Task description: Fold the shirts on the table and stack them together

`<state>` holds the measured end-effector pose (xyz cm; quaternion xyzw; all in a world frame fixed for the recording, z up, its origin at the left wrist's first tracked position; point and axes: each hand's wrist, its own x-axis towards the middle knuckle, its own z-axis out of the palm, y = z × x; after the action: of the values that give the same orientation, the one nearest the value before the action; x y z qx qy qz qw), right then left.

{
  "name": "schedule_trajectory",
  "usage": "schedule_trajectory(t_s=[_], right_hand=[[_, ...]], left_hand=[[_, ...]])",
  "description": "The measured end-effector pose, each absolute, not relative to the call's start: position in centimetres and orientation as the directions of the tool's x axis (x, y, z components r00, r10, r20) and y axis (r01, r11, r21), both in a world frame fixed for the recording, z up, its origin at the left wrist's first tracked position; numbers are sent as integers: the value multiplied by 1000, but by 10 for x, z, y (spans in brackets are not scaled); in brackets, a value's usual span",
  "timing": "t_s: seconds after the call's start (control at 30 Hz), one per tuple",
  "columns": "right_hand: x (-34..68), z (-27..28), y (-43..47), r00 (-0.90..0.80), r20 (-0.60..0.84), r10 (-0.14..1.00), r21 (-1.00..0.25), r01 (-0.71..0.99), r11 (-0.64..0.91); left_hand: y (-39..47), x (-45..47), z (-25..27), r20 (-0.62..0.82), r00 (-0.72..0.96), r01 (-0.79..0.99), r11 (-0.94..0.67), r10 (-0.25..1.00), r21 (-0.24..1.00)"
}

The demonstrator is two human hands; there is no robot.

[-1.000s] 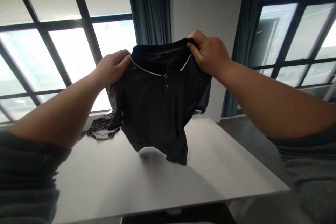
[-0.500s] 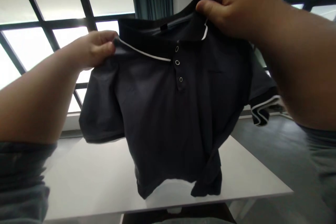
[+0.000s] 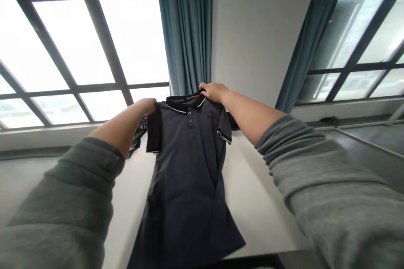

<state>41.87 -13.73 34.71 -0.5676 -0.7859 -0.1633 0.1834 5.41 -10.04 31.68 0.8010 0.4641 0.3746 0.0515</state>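
A dark navy polo shirt (image 3: pixel 189 168) with white-edged collar and sleeve cuffs hangs spread out at arm's length, its buttoned front toward me. My left hand (image 3: pixel 146 105) is closed on the shirt's shoulder at the left, above the sleeve. On the other side, my right hand (image 3: pixel 214 91) pinches the fabric beside the collar, slightly higher than the left. The body of the shirt drops down in front of the white table (image 3: pixel 252 185), and its hem flares out to the lower right.
Behind the left forearm lies a black-and-white patterned cloth (image 3: pixel 139 134), partly hidden. Farther back are tall windows (image 3: pixel 59 42), blue-green curtains (image 3: pixel 186 29) and a pale wall column (image 3: pixel 249 29). A dark item (image 3: pixel 328 121) lies near the right window.
Both arms have stretched forward, carrying the shirt away from me so that it hangs at full length. The camera view has tilted upward, and the patterned cloth has come into sight.
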Motion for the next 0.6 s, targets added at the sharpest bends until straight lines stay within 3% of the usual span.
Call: schedule_trajectory(t_s=[0.07,0.13,0.23,0.3,0.47,0.6], right_hand=[[399,293,-123,-127,397,909,31,992,125],[383,235,-121,-97,182,979,48,995,89],[375,153,-128,-99,6,995,23,995,99],[382,110,-136,-69,-64,996,-7,998,68],[417,55,-140,19,-5,1000,-110,994,-19],[440,50,-123,106,65,992,-205,975,-90]], left_hand=[[-89,66,269,362,237,867,-364,902,340],[-87,74,220,169,191,947,-227,967,228],[-95,77,152,-119,165,984,-155,979,89],[-104,72,117,-225,152,988,-148,962,34],[-111,48,81,-224,94,993,-108,970,-50],[-97,24,89,-136,29,999,-32,990,-20]])
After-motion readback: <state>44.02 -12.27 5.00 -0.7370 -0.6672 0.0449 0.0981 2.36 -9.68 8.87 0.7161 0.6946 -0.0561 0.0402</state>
